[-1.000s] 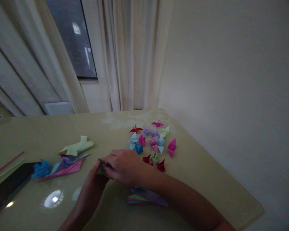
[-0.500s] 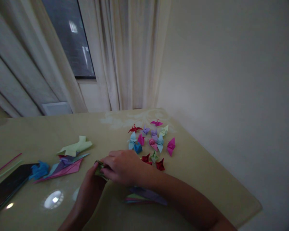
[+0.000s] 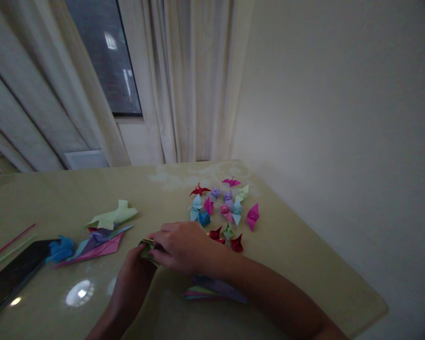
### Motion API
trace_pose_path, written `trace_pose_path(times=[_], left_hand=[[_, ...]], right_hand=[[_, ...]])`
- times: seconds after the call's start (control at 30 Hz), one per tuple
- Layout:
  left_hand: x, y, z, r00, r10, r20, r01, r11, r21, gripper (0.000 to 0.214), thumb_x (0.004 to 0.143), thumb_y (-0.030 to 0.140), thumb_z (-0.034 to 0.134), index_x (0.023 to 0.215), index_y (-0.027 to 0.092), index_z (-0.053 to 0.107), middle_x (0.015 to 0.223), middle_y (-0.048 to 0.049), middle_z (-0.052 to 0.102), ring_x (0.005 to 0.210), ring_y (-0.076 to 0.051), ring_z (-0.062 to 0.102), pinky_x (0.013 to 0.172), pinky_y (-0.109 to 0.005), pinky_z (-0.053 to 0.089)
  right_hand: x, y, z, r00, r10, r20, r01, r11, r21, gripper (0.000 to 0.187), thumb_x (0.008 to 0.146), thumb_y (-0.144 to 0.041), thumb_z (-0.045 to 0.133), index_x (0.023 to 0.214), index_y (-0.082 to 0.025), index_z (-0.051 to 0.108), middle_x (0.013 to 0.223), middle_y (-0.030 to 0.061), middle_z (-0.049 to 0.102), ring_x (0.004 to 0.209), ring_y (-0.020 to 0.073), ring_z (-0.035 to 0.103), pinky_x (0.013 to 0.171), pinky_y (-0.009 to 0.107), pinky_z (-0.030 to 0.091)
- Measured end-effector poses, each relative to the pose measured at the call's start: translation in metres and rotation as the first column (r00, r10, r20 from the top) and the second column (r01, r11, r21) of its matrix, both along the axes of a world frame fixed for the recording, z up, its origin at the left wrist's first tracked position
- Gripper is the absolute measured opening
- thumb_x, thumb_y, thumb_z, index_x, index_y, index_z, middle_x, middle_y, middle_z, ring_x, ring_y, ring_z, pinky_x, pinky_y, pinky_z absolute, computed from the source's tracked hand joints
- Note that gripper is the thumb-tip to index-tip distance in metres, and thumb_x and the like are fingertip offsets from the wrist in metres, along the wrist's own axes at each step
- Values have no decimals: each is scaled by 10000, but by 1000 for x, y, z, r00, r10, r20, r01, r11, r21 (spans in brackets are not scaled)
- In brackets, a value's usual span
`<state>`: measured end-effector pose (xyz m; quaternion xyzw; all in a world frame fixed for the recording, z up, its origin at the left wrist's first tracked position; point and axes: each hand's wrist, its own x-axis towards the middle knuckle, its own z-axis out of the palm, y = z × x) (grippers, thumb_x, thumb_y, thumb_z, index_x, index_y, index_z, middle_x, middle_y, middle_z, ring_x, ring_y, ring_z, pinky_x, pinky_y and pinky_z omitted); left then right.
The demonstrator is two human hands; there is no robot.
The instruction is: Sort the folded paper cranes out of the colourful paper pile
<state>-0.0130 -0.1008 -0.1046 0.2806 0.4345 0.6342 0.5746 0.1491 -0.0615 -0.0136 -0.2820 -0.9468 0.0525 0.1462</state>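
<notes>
Between my two hands is a small piece of folded green paper (image 3: 148,251), held just above the table. My left hand (image 3: 136,267) grips it from the left side, thumb along its upper edge. From the right, my right hand (image 3: 179,246) closes its fingers on the same paper and covers part of it. Below my right forearm lies a stack of coloured paper (image 3: 212,289), partly hidden by the arm. Beyond the right hand, several small origami cranes (image 3: 226,212) in red, pink, purple, blue and pale green stand grouped on the table.
On the left lie a pale green folded paper (image 3: 113,217), pink and purple folded papers (image 3: 99,248), a crumpled blue paper (image 3: 61,249), a dark phone (image 3: 17,274) and two thin strips (image 3: 10,243). The table (image 3: 304,264) meets a wall at right; curtains (image 3: 194,85) hang behind.
Both hands stay on the folded green paper with almost the same grip. The whole view has shifted very slightly.
</notes>
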Motion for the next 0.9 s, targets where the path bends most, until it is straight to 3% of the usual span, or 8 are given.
trace_pose_path(times=[0.33,0.67,0.9], left_hand=[[-4,2,-8,1000,-15,21,16,1000,-20,111,800,402,709,804,294,732,783,-37,751,919,-293,726,784,-430,619],[3,-2,11,979,-200,32,199,979,50,513,813,660,755,865,150,772,799,-103,733,726,-230,654,669,-344,533],[2,-2,8,989,-71,-127,82,993,85,489,795,633,813,944,169,777,797,-55,707,712,-182,594,710,-301,521]], right_hand=[[0,0,-2,1000,3,-11,-3,1000,4,276,1051,-412,552,1090,-191,713,961,44,745,775,180,652,573,294,360],[15,24,9,995,35,-98,-51,986,-162,209,1058,-274,616,942,-150,738,916,53,756,835,160,644,721,266,389],[21,26,17,985,28,-172,-74,960,-269,153,1016,-257,668,964,-151,767,901,31,754,810,139,630,727,243,391]])
